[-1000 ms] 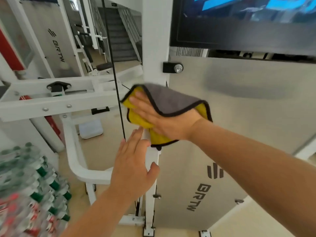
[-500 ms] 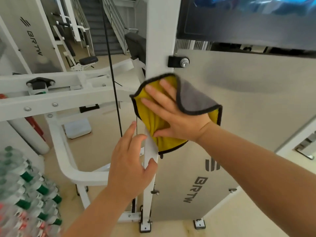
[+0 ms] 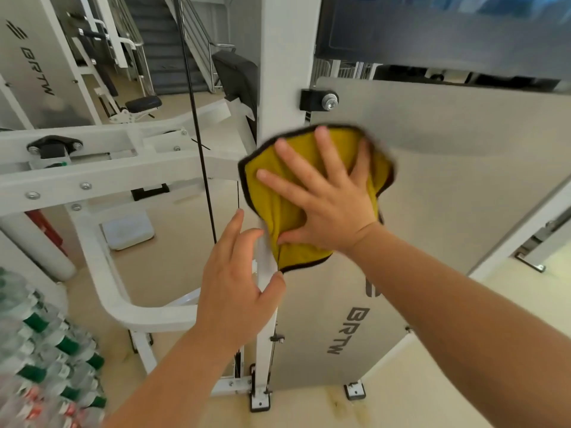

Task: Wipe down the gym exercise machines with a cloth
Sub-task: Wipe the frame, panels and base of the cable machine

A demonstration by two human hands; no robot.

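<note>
A yellow cloth [image 3: 278,217] with a dark edge lies flat against the white upright post [image 3: 284,72] and the grey metal panel [image 3: 448,168] of a gym machine. My right hand [image 3: 327,199] presses on the cloth with fingers spread and straight. Just below it, my left hand [image 3: 238,288] rests on the same post, fingers on the post's left face and thumb on its front, holding nothing else.
A white frame arm [image 3: 92,177] of the machine runs left, with a black cable [image 3: 197,149] hanging in front. Packs of water bottles [image 3: 46,366] fill the bottom left. A dark screen [image 3: 448,29] hangs above the panel. Stairs [image 3: 163,41] and other machines stand behind.
My right hand has slid the cloth to the right and upward, onto the grey panel, and the grey flap has unfolded flat. My left hand has stayed on the post.
</note>
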